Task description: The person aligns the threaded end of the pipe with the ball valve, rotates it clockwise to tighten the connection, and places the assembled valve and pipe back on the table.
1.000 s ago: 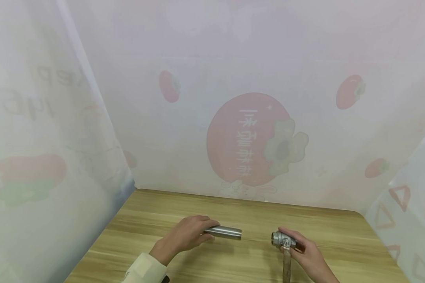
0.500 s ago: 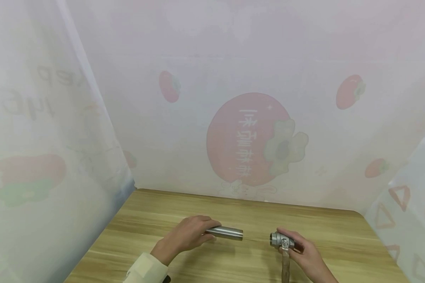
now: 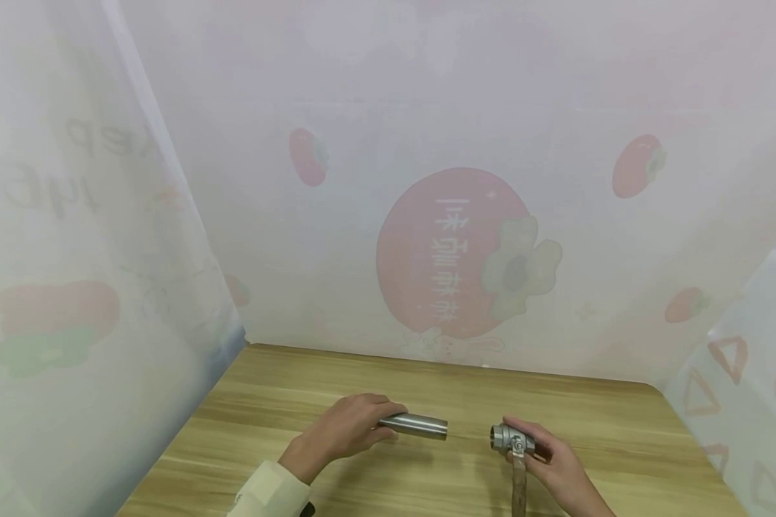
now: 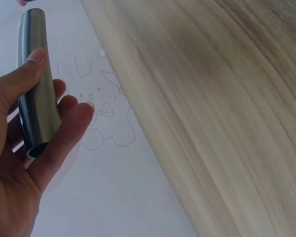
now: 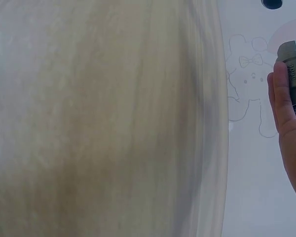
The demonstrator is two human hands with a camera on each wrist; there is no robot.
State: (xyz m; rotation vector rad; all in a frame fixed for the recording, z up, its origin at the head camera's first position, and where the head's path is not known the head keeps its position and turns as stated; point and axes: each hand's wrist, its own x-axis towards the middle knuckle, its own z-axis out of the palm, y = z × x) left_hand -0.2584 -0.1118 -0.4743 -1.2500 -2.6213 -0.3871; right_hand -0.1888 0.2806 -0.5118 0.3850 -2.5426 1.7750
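My left hand [image 3: 352, 427] grips a short steel pipe [image 3: 423, 426] near its left end, and its bare end points right. In the left wrist view the thumb lies along the pipe [image 4: 34, 84], fingers curled behind it, and its hollow lower end shows. Across a small gap, my right hand [image 3: 552, 459] holds a metal ball valve [image 3: 507, 438] by its body, its open threaded mouth facing the pipe. A brownish lever handle [image 3: 519, 485] hangs down from the valve. Only part of the valve body [image 5: 295, 74] appears in the right wrist view, at the right edge.
Both hands are above a wood-grain table [image 3: 284, 373]. Pale printed curtains [image 3: 336, 273] surround it at the back and both sides. A small dark object [image 3: 307, 510] shows by the left cuff.
The left hand has shifted slightly right with the pipe. The right hand has moved slightly left with the valve, so the gap between the two parts is narrower.
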